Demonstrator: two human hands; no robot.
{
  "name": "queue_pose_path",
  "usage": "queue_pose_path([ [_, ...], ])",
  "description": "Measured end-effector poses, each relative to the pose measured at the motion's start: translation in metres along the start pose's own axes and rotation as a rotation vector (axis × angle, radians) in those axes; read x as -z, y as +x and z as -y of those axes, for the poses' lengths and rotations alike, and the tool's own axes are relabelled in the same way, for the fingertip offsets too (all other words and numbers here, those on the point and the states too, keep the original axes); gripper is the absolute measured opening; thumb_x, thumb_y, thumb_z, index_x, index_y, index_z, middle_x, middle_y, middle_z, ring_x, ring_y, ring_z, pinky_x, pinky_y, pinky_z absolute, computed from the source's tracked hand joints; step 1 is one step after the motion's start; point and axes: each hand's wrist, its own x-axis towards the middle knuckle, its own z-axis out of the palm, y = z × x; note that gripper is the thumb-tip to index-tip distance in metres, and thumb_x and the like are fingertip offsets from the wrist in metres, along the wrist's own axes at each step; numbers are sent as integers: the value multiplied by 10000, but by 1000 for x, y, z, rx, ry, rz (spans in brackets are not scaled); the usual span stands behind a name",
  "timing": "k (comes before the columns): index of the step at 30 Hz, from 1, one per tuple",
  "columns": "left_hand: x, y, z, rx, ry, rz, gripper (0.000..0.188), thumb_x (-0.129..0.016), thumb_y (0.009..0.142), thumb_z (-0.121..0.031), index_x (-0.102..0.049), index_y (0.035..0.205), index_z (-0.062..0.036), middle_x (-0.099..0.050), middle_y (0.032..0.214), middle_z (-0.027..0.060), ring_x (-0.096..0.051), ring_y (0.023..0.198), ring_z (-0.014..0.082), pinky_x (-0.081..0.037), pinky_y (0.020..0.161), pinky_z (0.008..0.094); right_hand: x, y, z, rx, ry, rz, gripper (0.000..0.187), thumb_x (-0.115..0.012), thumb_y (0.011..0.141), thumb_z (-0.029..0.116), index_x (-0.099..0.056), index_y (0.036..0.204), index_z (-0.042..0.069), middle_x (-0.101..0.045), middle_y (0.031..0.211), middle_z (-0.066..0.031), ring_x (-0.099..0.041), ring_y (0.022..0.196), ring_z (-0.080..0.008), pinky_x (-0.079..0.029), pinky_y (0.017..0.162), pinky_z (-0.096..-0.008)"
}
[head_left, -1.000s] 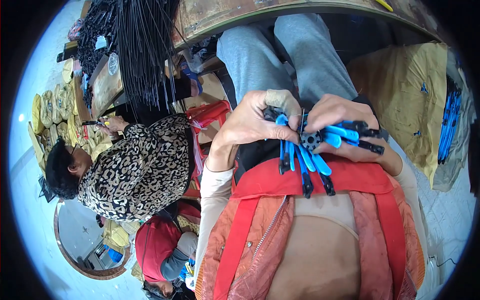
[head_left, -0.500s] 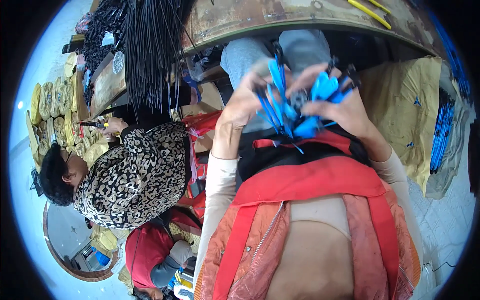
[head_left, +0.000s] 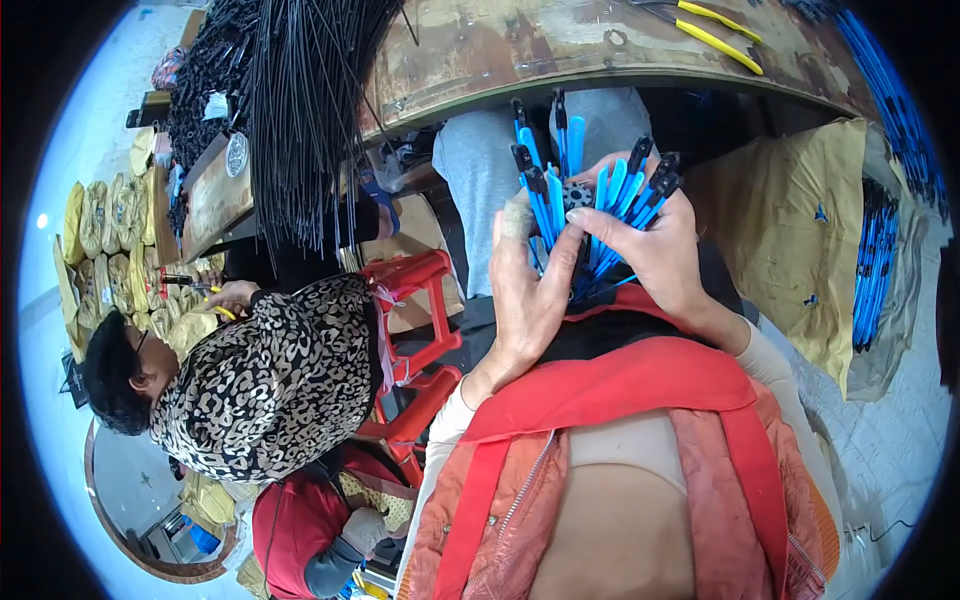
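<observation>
Hemmed in above by the workbench edge [head_left: 600, 70], leftward by a red stool [head_left: 420, 300] and hanging black rods [head_left: 310, 120]; open rightward toward the sack [head_left: 800, 230].

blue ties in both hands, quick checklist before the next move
1. Left hand on the blue ties: ok, fingers wrap the bunch.
2. Right hand on the ties: ok, gripping from the other side.
3. Black tips fanned upward, apart: ok.
4. Every tie secured in the grip: cannot tell, lower ends hidden by the hands.
5. Yellow pliers on the bench: ok, lying apart from the hands.
6. Co-worker at the left: ok, apart from the bunch.
</observation>
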Motion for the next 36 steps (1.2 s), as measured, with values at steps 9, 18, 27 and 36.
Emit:
queue_pose_path([
  [9, 8, 10, 13, 100, -398, 163, 439, -709, 883, -191, -495, 1214, 2, -594, 1156, 125, -581, 1045, 198, -459, 922, 340, 23, -11, -2, 286, 366, 486, 572, -546, 969, 215, -290, 1440, 15, -457, 1383, -225, -542, 1194, -267, -458, 985, -378],
  [18, 16, 7, -2, 244, -435, 352, 445, -835, 747, -155, -610, 1114, -40, -652, 984, 45, -608, 912, 130, -487, 803, 286, 31, -16, -61, -466, 987, 353, 322, -657, 918, 148, -514, 1184, 35, -589, 1122, -98, -605, 1005, -150, -499, 906, -297],
  [27, 19, 14, -3, -35, -148, 327, 369, -817, 727, -213, -699, 1034, -44, -690, 929, 75, -575, 861, 231, -465, 788, 341, 34, -14, -70, -175, 275, 432, 121, -734, 818, 33, -701, 910, -38, -680, 872, -72, -628, 819, -115, -482, 725, -247],
  [36, 20, 26, -9, -482, 57, 200, 291, -858, 605, -54, -733, 868, -44, -693, 771, 51, -639, 698, 216, -516, 626, 301, 22, -25, -67, -119, 290, 283, 100, -722, 832, 18, -694, 917, -27, -674, 880, -59, -621, 809, -98, -474, 703, -235],
])
